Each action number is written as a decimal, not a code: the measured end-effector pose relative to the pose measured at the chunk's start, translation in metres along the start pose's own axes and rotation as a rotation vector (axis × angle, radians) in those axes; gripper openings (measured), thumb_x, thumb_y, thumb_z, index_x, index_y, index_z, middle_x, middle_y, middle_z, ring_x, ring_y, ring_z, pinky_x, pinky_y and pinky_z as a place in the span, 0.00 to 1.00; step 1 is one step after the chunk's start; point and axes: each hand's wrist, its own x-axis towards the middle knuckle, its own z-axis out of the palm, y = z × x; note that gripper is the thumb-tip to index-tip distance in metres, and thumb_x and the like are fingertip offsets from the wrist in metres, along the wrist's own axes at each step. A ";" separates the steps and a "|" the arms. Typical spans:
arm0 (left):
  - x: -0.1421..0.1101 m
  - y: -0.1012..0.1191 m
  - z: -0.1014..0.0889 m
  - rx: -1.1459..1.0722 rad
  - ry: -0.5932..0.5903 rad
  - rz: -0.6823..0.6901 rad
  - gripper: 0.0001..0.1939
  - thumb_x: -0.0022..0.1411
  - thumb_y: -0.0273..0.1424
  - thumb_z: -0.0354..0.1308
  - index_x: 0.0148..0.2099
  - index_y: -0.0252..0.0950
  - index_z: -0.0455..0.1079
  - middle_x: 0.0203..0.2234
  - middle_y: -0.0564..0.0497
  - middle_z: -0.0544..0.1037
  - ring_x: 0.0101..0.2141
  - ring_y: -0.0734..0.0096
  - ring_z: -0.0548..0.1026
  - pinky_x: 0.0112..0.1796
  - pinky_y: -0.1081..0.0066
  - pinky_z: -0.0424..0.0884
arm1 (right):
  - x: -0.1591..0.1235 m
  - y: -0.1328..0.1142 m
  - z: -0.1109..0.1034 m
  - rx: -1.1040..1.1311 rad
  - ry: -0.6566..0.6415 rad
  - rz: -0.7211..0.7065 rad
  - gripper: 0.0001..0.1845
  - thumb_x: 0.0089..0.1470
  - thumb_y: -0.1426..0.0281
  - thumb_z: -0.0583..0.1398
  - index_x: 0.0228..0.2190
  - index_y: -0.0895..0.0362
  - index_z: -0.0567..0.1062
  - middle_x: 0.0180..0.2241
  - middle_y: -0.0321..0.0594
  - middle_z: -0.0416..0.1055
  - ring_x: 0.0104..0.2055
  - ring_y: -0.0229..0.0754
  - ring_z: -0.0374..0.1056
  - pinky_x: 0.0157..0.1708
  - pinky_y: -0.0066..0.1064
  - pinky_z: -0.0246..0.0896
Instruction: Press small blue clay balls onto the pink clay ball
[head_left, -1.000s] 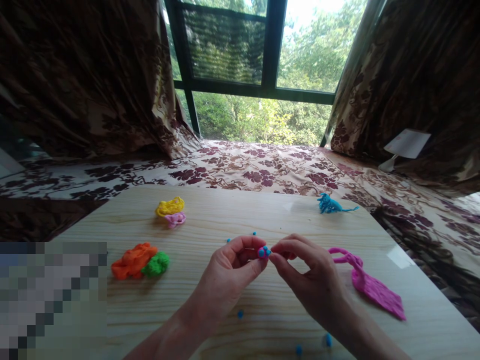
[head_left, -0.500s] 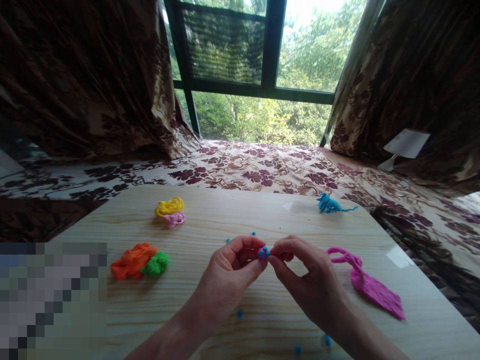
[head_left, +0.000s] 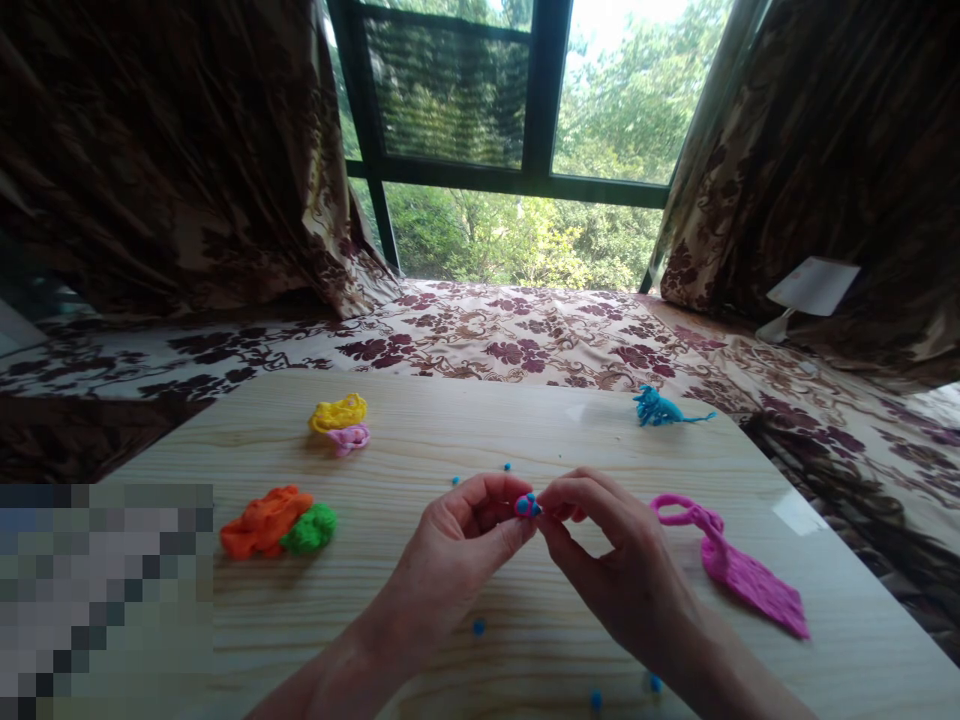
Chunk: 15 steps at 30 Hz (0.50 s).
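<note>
Hands (head_left: 463,535) — close pinch, pink-blue ball (head_left: 526,505) between

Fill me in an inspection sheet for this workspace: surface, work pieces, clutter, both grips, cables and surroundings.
Surface: pale wood-grain tabletop; lower left corner pixelated, unreadable.
Work pieces: small pink-and-blue ball held above the tabletop; five loose blue bits around the hands.
Clutter: yellow lump touching a light pink one; orange lump against a green one; frayed blue piece at far right; magenta strip with a loop, right of the right hand.
Left grip: pinching the ball.
Right grip: fingertips at the ball's right side; pinch unclear.
Cables: nothing seen.
Surroundings: window, patterned curtains, floral cloth, white lamp.
</note>
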 end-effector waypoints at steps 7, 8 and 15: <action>-0.001 0.001 0.000 0.001 -0.002 -0.013 0.11 0.52 0.30 0.60 0.39 0.36 0.69 0.33 0.52 0.75 0.38 0.69 0.71 0.43 0.70 0.65 | 0.000 0.001 -0.002 0.030 -0.009 -0.067 0.14 0.53 0.78 0.55 0.39 0.52 0.71 0.34 0.37 0.66 0.35 0.37 0.63 0.33 0.30 0.59; -0.001 0.000 -0.001 -0.001 -0.001 -0.015 0.11 0.52 0.30 0.60 0.40 0.35 0.69 0.33 0.51 0.76 0.38 0.69 0.71 0.43 0.70 0.65 | 0.000 0.001 -0.002 0.021 -0.006 -0.073 0.13 0.53 0.78 0.56 0.39 0.52 0.71 0.34 0.37 0.66 0.35 0.37 0.63 0.33 0.30 0.58; 0.001 -0.002 -0.002 0.020 0.004 -0.030 0.11 0.52 0.32 0.61 0.39 0.36 0.70 0.32 0.53 0.76 0.38 0.70 0.71 0.42 0.72 0.65 | -0.001 0.000 -0.003 -0.034 -0.035 -0.104 0.13 0.54 0.78 0.55 0.39 0.51 0.72 0.33 0.37 0.67 0.35 0.38 0.62 0.33 0.31 0.57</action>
